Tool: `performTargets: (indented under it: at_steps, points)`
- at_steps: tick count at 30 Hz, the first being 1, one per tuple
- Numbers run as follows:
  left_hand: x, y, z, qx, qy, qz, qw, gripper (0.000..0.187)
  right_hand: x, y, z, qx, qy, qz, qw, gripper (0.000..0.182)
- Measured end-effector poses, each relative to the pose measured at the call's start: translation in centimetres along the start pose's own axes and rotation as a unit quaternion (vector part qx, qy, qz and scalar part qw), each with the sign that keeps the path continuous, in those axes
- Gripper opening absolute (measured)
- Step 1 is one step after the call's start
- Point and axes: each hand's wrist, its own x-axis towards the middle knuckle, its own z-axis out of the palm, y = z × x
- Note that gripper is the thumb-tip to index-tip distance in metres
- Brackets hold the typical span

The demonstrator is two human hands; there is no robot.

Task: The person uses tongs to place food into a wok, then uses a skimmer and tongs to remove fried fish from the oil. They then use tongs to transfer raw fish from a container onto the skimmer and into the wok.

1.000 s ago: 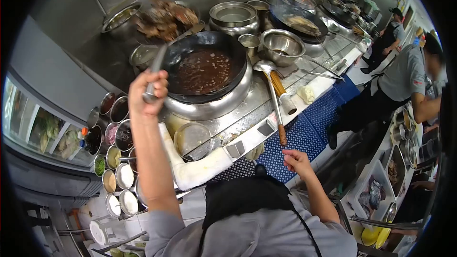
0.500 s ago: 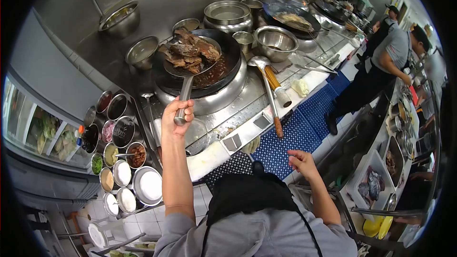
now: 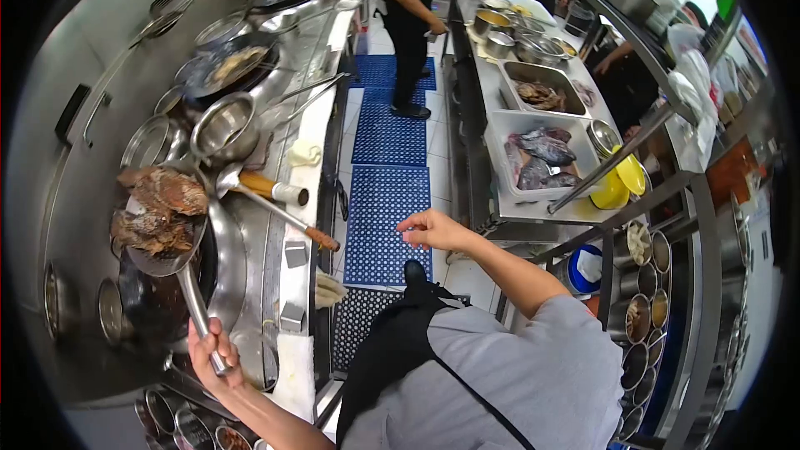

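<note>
At the lower left, my left hand (image 3: 213,356) is wrapped round the metal handle of a strainer (image 3: 190,283). Browned pieces of fish (image 3: 162,210) are heaped in the strainer, which is over a dark wok (image 3: 158,304). Nothing is in my right hand (image 3: 427,229); its fingers are loosely curled and apart above the blue floor mat (image 3: 387,225). A ladle (image 3: 279,215) with a wooden grip lies on the stove counter beside a bamboo brush (image 3: 271,188).
Steel bowls (image 3: 226,128) and another wok (image 3: 229,71) line the stove. A person (image 3: 408,25) stands in the aisle ahead. On the right counter are a white tub (image 3: 542,154) of raw fish and a yellow container (image 3: 612,192). A metal rack (image 3: 704,233) stands at the right.
The view has turned to the right, bringing the aisle and right counter to the middle. The loaded strainer remains in my left hand, and my right hand is still free.
</note>
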Motion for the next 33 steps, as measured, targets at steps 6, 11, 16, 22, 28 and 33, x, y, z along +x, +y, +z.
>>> performTargets:
  at_steps: [6,11,16,22,28,33]
  points:
    - [5.8,-6.1,7.8,-0.048,-0.099,-0.143,0.984,0.052,-2.4,-0.4,-6.2,0.035,0.105,-0.004,0.994,0.033]
    - [14.1,-15.2,16.8,-0.061,-0.23,-0.269,0.933,0.049,-5.4,1.8,-11.4,0.08,0.17,-0.016,0.982,0.034]
    - [22.2,-27.0,26.6,-0.096,-0.328,-0.405,0.848,0.062,-8.9,3.5,-15.2,0.098,0.218,-0.016,0.971,0.037]
    - [27.2,-39.0,37.7,-0.069,-0.442,-0.432,0.783,0.066,-11.3,2.7,-16.8,0.201,0.213,-0.03,0.956,0.034]
    - [31.1,-45.9,46.7,0.053,-0.48,-0.459,0.746,0.045,-11.2,2.1,-17.8,0.248,0.202,-0.024,0.947,0.036]
    - [32.8,-46.7,50.5,0.263,-0.477,-0.445,0.711,0.038,-12.3,1.8,-18.3,0.292,0.233,-0.036,0.927,0.037]
